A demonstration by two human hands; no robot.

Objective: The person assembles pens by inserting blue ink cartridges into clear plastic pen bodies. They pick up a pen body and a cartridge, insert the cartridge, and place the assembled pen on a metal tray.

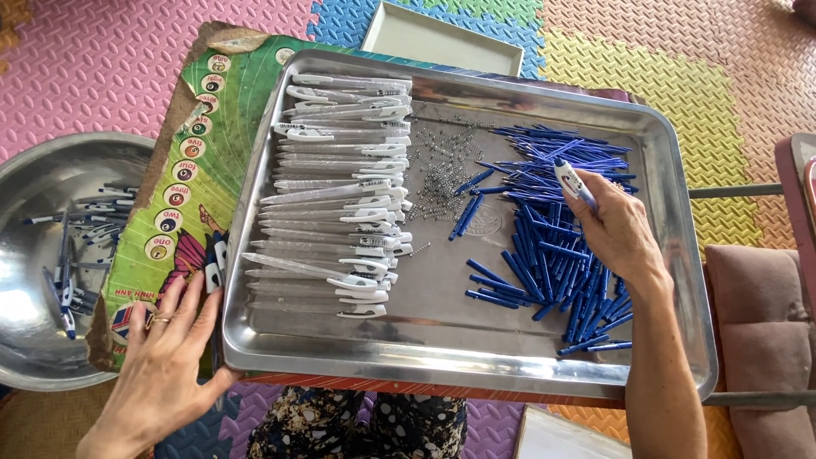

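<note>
Up on the right side of the steel tray (pixel 680 280), the person's right hand (pixel 620 234) pinches an assembled pen (pixel 575 183) between thumb and fingertips, fingers closed around its lower barrel so that the white-and-blue end sticks out above the knuckles, tilted toward the tray's far edge. Directly beneath and around that hand lies a loose heap of blue pen barrels (pixel 552 263), some pointing every which way (the heap reaches from the far rim almost to the near one). Between that heap and the tray's left half sits a scatter of small metal springs (pixel 438 166), and left of those a neat stack of clear pen bodies with white clips (pixel 340 195) fills the left side. The left hand (pixel 161 357) rests flat and spread, fingers apart and gripping nothing, on a green printed board (pixel 183 170) just beside the tray's near left corner; a few finished pens (pixel 212 263) lie just past its fingertips. Farther left, a round metal bowl (pixel 38 187) holds more pens with blue ends.
</note>
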